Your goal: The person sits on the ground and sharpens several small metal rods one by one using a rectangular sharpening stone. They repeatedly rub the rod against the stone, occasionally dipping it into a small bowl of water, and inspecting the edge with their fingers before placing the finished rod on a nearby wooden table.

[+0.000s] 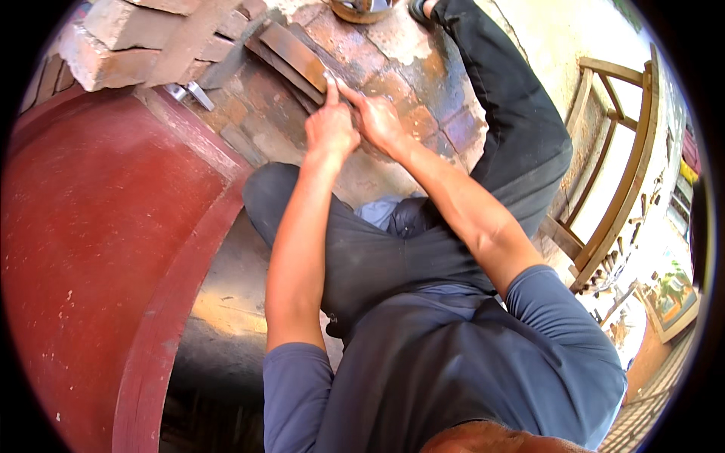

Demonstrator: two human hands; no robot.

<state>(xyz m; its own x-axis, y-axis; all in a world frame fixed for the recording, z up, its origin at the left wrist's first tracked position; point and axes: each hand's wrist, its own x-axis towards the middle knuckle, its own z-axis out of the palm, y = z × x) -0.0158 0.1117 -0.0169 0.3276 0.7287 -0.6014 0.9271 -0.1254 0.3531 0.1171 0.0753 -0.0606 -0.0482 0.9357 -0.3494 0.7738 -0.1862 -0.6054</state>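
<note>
Both hands meet over a long brown block (pixel 298 57) with a flat, smooth top, which lies slantwise on a darker slab or board on the brick floor. My left hand (pixel 332 127) is curled, its index finger stretched onto the near end of the block. From the right, my right hand (pixel 377 119) comes in with bent fingers, its index fingertip beside the left one. A tiny pale spot shows at the fingertips; what it is, I cannot make out. The undersides of both hands are hidden.
Bricks (pixel 124 38) are stacked at the far left above a red tabletop (pixel 106 249). A small metal piece (pixel 199 96) lies by its corner. A round bowl (pixel 362 10) stands at the far edge. My bent leg (pixel 521 136) and a wooden frame (pixel 638 151) are on the right.
</note>
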